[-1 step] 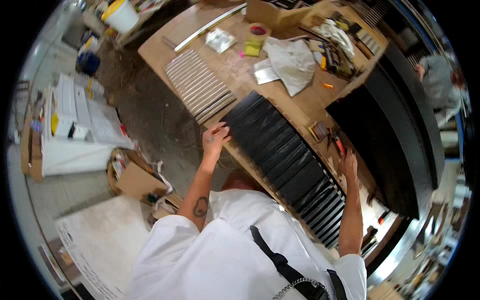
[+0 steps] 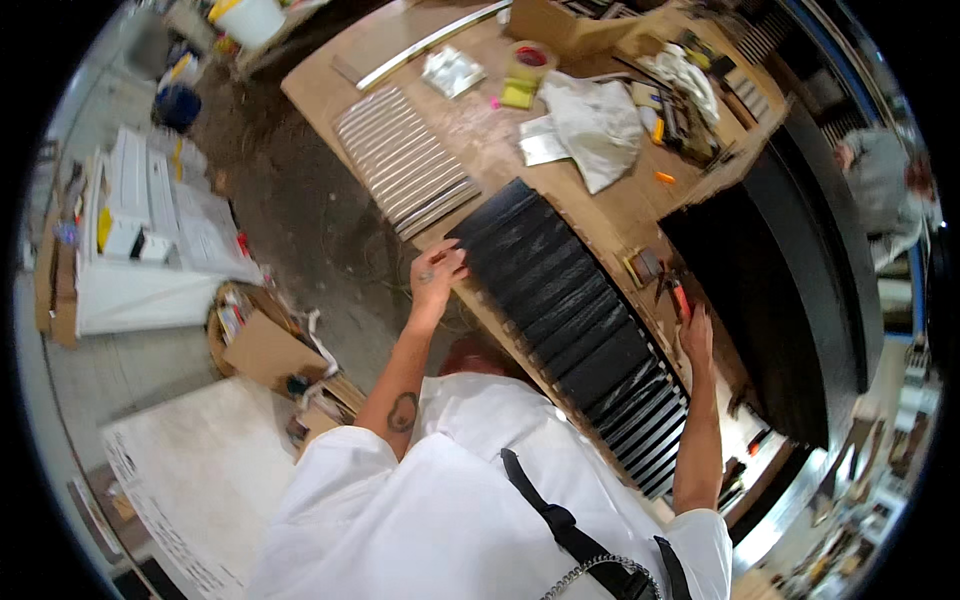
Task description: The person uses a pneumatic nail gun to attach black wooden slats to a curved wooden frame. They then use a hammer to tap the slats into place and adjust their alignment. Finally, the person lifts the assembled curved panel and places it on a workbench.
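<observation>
A long wooden workbench [image 2: 470, 130] runs diagonally from upper left to lower right. A large black curved panel [image 2: 800, 280] stands along its far right side. On the bench, directly in front of the person, lies a row of black slats [image 2: 570, 300], laid side by side and extending toward the lower right. Beyond it, well apart toward the upper left, lies a second row of pale unpainted slats [image 2: 400, 165]. A crumpled grey cloth [image 2: 595, 125] rests near the bench centre, with a roll of tape [image 2: 530, 58] just above it.

The left hand [image 2: 436, 275] rests on the near left corner of the black slats, fingers curled loosely over the edge; whether it grips a slat cannot be told. The right hand [image 2: 697, 335] lies flat at the far edge of the black slats, fingers extended, near a small red-handled tool [image 2: 680, 297]. It holds nothing visible.
</observation>
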Available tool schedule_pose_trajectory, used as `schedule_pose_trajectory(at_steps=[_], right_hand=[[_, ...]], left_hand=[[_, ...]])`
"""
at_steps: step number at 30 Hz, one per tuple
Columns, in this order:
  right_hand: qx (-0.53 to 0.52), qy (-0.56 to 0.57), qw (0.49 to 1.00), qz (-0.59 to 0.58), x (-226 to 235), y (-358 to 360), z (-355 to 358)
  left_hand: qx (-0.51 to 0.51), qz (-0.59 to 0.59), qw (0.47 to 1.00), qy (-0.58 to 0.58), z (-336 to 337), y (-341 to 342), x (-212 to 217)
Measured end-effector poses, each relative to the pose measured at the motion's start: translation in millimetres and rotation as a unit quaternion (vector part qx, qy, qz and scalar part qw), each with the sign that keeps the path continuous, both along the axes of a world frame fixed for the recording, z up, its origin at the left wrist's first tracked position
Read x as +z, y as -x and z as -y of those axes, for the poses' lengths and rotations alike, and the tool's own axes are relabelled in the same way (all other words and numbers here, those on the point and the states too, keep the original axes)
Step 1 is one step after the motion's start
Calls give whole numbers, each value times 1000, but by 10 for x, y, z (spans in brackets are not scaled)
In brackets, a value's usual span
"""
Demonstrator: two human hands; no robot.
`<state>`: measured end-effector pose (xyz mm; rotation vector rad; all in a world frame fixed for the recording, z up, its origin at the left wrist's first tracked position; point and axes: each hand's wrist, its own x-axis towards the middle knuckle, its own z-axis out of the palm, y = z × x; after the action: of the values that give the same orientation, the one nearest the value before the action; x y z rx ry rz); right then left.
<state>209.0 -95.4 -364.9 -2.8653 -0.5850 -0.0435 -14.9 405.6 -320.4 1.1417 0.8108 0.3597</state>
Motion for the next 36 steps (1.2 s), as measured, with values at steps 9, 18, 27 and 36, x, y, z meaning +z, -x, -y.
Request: schedule_pose_trajectory(at_steps=[9, 18, 27, 36], right_hand=[[21, -241, 915, -323, 1825, 393, -2222], [388, 211, 877, -190, 1954, 244, -4813], [440, 379, 798, -159, 1699, 283, -5429], [448, 370, 800, -150, 1836, 329, -5421]], left_hand=[[44, -1, 996, 75, 67, 64, -153], [69, 45, 996, 42, 106, 23, -339], [71, 19, 993, -88, 130, 10, -217], [66, 32, 995, -65, 164, 19, -241]])
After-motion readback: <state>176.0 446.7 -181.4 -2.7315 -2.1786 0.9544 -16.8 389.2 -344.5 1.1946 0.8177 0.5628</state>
